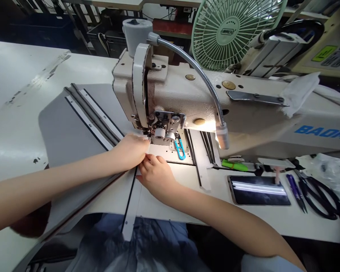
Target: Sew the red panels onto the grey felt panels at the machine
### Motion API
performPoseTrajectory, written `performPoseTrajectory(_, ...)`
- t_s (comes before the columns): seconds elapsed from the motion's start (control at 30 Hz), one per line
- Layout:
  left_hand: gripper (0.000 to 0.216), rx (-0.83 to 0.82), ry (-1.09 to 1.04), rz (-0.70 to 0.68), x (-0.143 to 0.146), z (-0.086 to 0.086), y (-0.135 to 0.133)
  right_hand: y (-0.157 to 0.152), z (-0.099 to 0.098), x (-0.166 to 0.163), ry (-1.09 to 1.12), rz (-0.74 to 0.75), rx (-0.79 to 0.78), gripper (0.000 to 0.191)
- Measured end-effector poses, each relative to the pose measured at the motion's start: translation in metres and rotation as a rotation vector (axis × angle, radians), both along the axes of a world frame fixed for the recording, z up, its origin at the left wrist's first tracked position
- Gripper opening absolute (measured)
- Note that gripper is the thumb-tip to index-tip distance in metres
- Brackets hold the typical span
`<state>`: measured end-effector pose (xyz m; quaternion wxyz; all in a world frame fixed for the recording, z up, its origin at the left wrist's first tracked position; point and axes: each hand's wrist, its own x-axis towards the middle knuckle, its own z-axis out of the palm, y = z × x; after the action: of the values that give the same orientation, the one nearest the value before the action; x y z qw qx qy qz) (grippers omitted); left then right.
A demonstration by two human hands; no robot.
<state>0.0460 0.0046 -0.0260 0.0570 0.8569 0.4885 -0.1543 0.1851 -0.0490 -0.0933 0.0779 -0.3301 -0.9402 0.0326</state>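
Note:
My left hand (130, 151) lies on a grey fabric panel (70, 132) right at the presser foot (154, 132) of a cream sewing machine (215, 102), fingers curled and pressing the material down. My right hand (155, 175) sits just in front of the needle, fingertips pinched on a white strip with a black edge (132, 204) that runs back off the table's front edge. Both hands touch each other beside the foot. The needle itself is hidden behind the fingers.
More black-edged white strips (93, 113) lie on the grey panel, others (202, 158) right of the needle plate. Blue thread snips (180, 149), a green marker (235, 165), a phone (259, 190), purple snips (296, 190) and black scissors (321, 196) lie right. A green fan (229, 32) stands behind.

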Motion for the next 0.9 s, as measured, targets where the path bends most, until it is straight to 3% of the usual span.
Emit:
performPoseTrajectory(0.2, 0.020, 0.037, -0.126, 0.131, 0.000, -0.016, 0.005, 0.006, -0.009, -0.001, 0.044, -0.025, 0.032, 0.045)
performPoseTrajectory(0.4, 0.027, 0.113, -0.216, 0.313, 0.003, -0.034, 0.009, 0.019, -0.012, -0.004, 0.065, -0.054, -0.031, 0.036)
performPoseTrajectory(0.47, 0.028, 0.141, -0.215, 0.287, 0.002, -0.031, 0.004, 0.017, -0.011, -0.001, 0.087, -0.038, -0.029, 0.037)
performPoseTrajectory(0.6, 0.027, 0.270, -0.071, 0.082, 0.000, -0.013, -0.017, -0.001, -0.009, 0.007, 0.133, 0.047, 0.013, 0.033)
performPoseTrajectory(0.67, 0.025, 0.247, -0.013, 0.032, -0.002, -0.005, -0.026, -0.009, -0.008, 0.010, 0.150, 0.070, 0.036, 0.038)
performPoseTrajectory(0.8, 0.024, 0.031, -0.049, 0.105, -0.003, -0.006, -0.026, -0.014, -0.003, 0.009, 0.128, 0.052, -0.033, 0.050)
performPoseTrajectory(0.9, 0.024, 0.008, -0.090, 0.185, -0.002, -0.011, -0.014, -0.009, 0.000, 0.007, 0.097, 0.026, -0.086, 0.054)
